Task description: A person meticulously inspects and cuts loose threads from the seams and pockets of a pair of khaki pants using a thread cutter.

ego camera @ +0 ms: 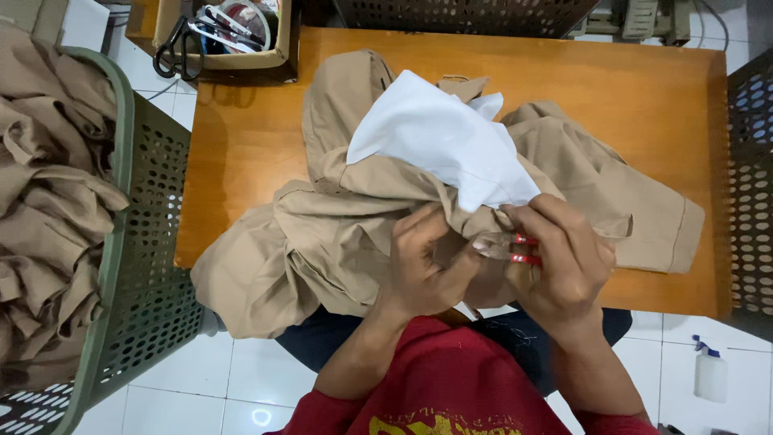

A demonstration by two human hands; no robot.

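A tan garment (338,234) with a white pocket lining (443,137) turned out lies bunched on the wooden table (644,97). My left hand (423,266) pinches a fold of the tan cloth near the table's front edge. Right beside it, my right hand (564,258) grips a small red-handled thread snipper (507,246), its tip against the same fold. Both hands are close together, almost touching.
A green perforated basket (137,242) full of tan garments stands at the left. A cardboard box (225,40) with black scissors (177,56) sits at the back left. Dark perforated crates stand behind and at the right. A white spray bottle (710,372) rests on the tiled floor.
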